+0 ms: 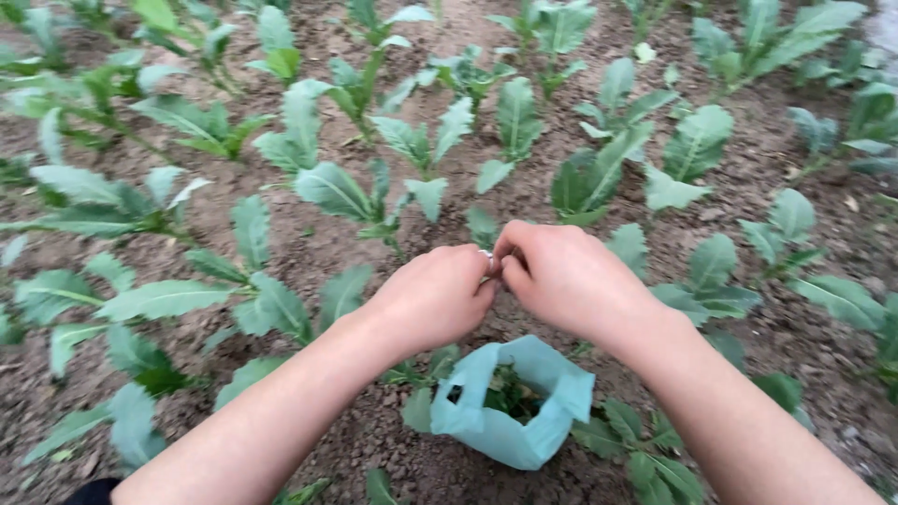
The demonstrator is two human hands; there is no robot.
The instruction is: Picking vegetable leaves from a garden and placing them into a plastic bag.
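Observation:
My left hand (432, 295) and my right hand (565, 274) meet fingertip to fingertip above a garden bed, fingers curled. A small pale thing shows between the fingertips; I cannot tell what it is. Directly below the hands a light blue-green plastic bag (552, 383) stands open on the soil, with dark green plant bits (511, 395) inside it. Young leafy plants surround the bag, one (645, 449) just right of it.
Rows of young green-leaved plants (351, 192) grow in brown soil (309, 248) across the whole view. More plants stand at the left (140, 299) and right (716, 276). Bare soil strips run between the rows.

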